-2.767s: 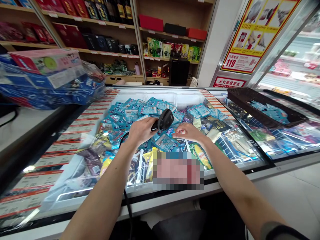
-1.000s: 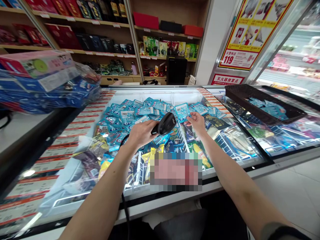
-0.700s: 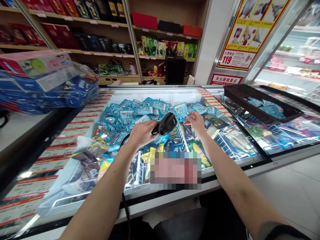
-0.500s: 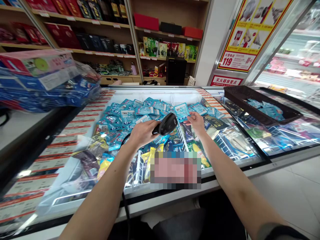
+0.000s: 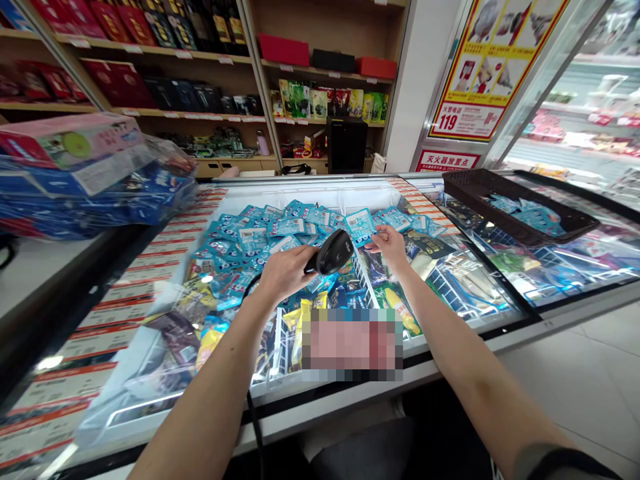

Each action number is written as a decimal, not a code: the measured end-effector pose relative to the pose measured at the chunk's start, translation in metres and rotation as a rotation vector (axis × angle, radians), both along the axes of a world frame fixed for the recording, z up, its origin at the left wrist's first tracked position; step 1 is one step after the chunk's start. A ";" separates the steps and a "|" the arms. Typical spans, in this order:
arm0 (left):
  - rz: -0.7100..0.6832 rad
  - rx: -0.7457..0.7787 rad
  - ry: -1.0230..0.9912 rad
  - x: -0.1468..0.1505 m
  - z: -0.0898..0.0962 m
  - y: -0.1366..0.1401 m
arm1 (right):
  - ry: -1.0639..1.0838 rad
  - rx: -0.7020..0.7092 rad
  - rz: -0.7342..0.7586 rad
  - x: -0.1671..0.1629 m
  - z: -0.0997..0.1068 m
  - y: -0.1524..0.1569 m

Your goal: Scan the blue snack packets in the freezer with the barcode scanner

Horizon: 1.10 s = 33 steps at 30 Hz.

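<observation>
My left hand (image 5: pixel 287 270) is wrapped round the handle of a black barcode scanner (image 5: pixel 334 252), whose head points up and to the right. A black cord runs down from it past my forearm. Between the fingers and thumb of my right hand (image 5: pixel 389 245) is the lower right edge of a light-blue packet (image 5: pixel 360 225), its white barcode label facing up, just beyond the scanner head. Many similar blue packets (image 5: pixel 253 238) lie piled around and behind both hands on the glass top of a chest freezer (image 5: pixel 155 293).
A dark brown basket (image 5: pixel 550 233) holding several blue packets stands on the freezer at the right. Plastic-wrapped boxes (image 5: pixel 95 173) are stacked at the left. Bagged goods (image 5: pixel 305 327) show through the glass. Shelves (image 5: pixel 200 113) and a red-and-yellow poster (image 5: pixel 493 73) stand behind.
The camera view has shifted slightly. Both hands keep their holds on the scanner and the blue packet, nearly unmoved; the packet is tilted a little differently.
</observation>
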<state>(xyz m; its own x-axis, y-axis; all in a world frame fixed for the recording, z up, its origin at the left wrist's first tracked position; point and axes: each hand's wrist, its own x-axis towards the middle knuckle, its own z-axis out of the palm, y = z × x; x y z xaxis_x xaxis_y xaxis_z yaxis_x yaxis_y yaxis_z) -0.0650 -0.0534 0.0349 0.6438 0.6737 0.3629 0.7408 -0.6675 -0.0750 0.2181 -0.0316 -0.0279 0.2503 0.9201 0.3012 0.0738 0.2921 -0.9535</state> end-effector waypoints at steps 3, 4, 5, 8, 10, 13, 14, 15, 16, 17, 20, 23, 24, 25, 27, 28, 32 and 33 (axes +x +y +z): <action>-0.003 -0.004 0.009 0.001 0.000 0.000 | 0.007 -0.012 -0.010 0.000 0.002 -0.001; -0.002 -0.008 0.010 0.002 0.000 0.000 | 0.007 -0.017 -0.013 0.000 0.002 -0.001; 0.001 -0.013 0.010 0.002 0.000 -0.001 | 0.006 -0.019 -0.017 -0.001 0.003 -0.002; 0.014 -0.021 -0.001 0.002 0.000 -0.002 | 0.007 -0.016 -0.015 -0.001 0.003 -0.002; 0.012 -0.016 -0.011 0.002 0.001 -0.003 | 0.005 -0.015 -0.015 -0.001 0.003 -0.002; 0.004 -0.007 -0.019 0.001 0.001 -0.003 | -0.002 -0.007 -0.009 0.000 0.002 -0.001; 0.004 -0.004 -0.019 0.001 0.001 -0.003 | -0.002 -0.008 -0.005 0.000 0.001 0.000; 0.006 -0.003 -0.019 0.002 0.001 -0.003 | -0.001 -0.010 -0.003 0.000 0.001 0.000; 0.009 -0.003 -0.018 0.002 0.000 -0.003 | 0.002 -0.010 -0.002 0.001 0.001 0.000; 0.010 -0.003 -0.017 0.002 0.000 -0.003 | 0.006 -0.007 0.000 0.001 0.001 0.000; 0.019 -0.002 -0.013 0.003 -0.001 -0.003 | 0.017 0.004 0.005 0.001 0.001 0.000; 0.030 -0.003 -0.022 0.002 -0.001 -0.002 | 0.025 -0.007 0.002 0.001 0.001 0.000; 0.032 -0.002 -0.029 0.002 -0.001 -0.002 | 0.026 -0.010 0.000 0.001 0.001 0.001; 0.033 -0.002 -0.037 0.001 -0.001 -0.002 | 0.027 -0.010 -0.001 0.001 0.001 0.001; 0.042 -0.006 -0.050 0.001 -0.001 -0.002 | 0.029 -0.004 0.000 0.002 0.000 0.002; 0.049 -0.009 -0.054 0.001 0.000 -0.002 | 0.031 -0.001 0.002 0.002 0.000 0.002; 0.062 -0.015 -0.062 0.001 0.000 -0.003 | 0.028 -0.010 -0.003 0.002 0.000 0.002; 0.061 -0.013 -0.062 0.001 0.000 -0.003 | 0.026 -0.012 -0.006 0.002 0.000 0.002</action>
<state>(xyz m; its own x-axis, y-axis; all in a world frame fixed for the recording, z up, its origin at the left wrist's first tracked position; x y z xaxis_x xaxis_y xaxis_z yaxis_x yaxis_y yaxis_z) -0.0638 -0.0567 0.0351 0.5779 0.7159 0.3919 0.7831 -0.6215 -0.0195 0.2199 -0.0296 -0.0281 0.2636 0.9221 0.2834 0.0510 0.2800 -0.9586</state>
